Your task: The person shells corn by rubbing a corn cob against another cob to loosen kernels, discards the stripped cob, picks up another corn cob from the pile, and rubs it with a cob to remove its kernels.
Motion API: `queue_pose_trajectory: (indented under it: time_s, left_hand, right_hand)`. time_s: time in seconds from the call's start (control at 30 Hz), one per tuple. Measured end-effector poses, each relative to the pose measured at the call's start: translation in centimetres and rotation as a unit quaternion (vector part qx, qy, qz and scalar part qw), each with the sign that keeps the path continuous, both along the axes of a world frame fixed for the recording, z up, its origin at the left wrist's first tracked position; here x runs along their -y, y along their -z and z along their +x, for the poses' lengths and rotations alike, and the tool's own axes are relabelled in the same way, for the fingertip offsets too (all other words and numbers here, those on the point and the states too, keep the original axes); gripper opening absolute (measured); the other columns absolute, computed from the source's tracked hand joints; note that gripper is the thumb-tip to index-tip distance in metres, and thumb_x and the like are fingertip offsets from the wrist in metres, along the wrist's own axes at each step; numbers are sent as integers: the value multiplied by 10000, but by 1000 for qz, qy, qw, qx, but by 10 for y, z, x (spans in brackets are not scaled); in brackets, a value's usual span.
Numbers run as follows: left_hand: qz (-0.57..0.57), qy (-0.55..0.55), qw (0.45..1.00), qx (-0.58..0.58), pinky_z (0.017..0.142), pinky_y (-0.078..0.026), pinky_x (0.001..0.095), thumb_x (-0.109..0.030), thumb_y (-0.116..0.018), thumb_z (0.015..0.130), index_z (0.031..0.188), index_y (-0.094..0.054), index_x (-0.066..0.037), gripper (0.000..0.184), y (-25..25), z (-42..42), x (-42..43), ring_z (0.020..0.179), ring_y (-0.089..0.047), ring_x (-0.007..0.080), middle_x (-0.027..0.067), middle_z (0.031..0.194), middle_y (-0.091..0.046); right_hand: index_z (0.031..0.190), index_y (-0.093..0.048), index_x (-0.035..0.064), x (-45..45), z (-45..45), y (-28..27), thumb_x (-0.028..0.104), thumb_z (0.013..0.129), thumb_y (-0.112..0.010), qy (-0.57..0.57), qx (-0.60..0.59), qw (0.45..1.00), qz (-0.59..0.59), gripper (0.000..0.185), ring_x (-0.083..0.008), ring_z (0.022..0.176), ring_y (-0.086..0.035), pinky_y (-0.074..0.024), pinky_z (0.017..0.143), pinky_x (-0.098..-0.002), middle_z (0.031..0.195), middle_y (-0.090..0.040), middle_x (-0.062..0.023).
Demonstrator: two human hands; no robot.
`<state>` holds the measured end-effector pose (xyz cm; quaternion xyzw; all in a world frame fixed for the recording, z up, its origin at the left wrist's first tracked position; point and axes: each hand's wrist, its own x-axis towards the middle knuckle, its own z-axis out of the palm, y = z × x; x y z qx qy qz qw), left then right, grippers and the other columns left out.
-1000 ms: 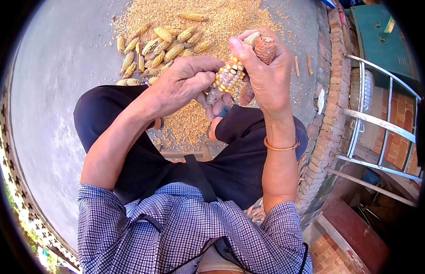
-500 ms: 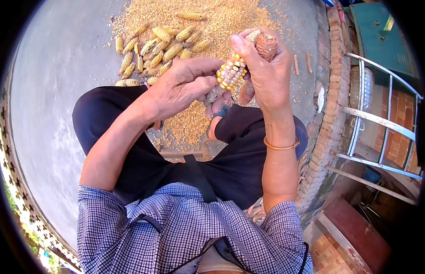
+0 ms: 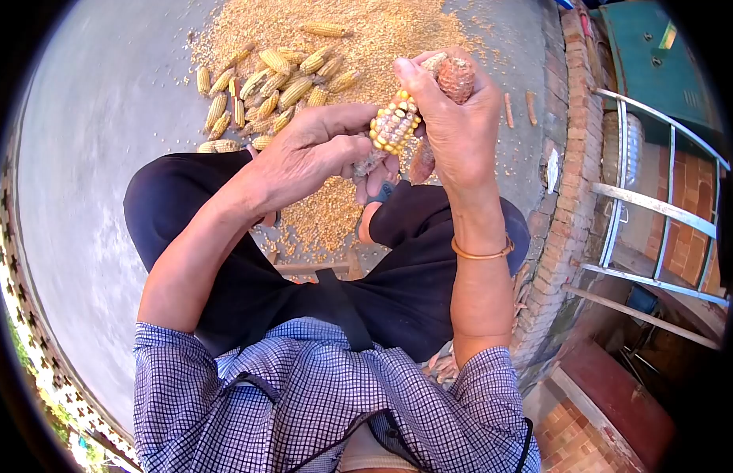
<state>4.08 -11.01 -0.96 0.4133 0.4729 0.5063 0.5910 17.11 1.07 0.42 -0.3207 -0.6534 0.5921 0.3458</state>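
Observation:
A partly shelled corn cob (image 3: 395, 124) is held between my hands, with yellow kernels around its middle and bare patches at its lower end. My left hand (image 3: 323, 146) wraps its lower end, thumb lying along it. My right hand (image 3: 459, 118) grips a reddish bare corncob (image 3: 456, 80), whose top sticks out above the fingers and whose lower end (image 3: 422, 161) shows below the palm. The right thumb presses near the upper end of the yellow cob. The right fingertips are hidden behind the cobs.
Several unshelled ears of corn (image 3: 294, 91) lie in a pile on the concrete floor, beside a wide spread of loose kernels (image 3: 398, 39). More kernels (image 3: 323, 217) lie between my feet. A brick edge (image 3: 573, 181) and a metal ladder-like frame (image 3: 658, 201) stand at the right.
The corn cob has turned slightly in my left hand and shifted a little to the left. My right hand keeps nearly the same place and grip.

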Motion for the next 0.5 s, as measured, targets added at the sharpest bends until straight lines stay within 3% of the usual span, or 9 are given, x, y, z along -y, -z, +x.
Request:
queue_pose_trajectory:
  time_s: [0.17, 0.37, 0.5]
  left_hand:
    - [-8, 15, 1000, -17, 591, -443, 243, -105, -443, 838, 997, -599, 38, 265, 0, 1, -1, 641, -548, 100, 49, 762, -590]
    - [-49, -19, 998, -45, 578, -391, 241, -70, -449, 812, 943, -563, 11, 191, 1, 5, -1, 616, -462, 80, 29, 750, -551]
    - [-42, -41, 998, -5, 579, -384, 243, -81, -424, 812, 959, -543, 7, 208, 0, 9, 0, 637, -463, 82, 39, 778, -552]
  right_hand:
    - [781, -603, 20, 5, -2, -1, 76, 844, -731, 16, 11, 1000, 7, 154, 0, 630, -486, -407, 526, -199, 680, -577, 36]
    - [793, -631, 46, 6, -7, 9, 94, 852, -735, 31, 38, 994, 102, 129, 1, 583, -450, -363, 493, -197, 665, -557, 50]
    - [788, -626, 44, 7, -8, 8, 90, 848, -736, 32, 30, 994, 100, 134, 1, 579, -447, -355, 489, -196, 656, -549, 54]
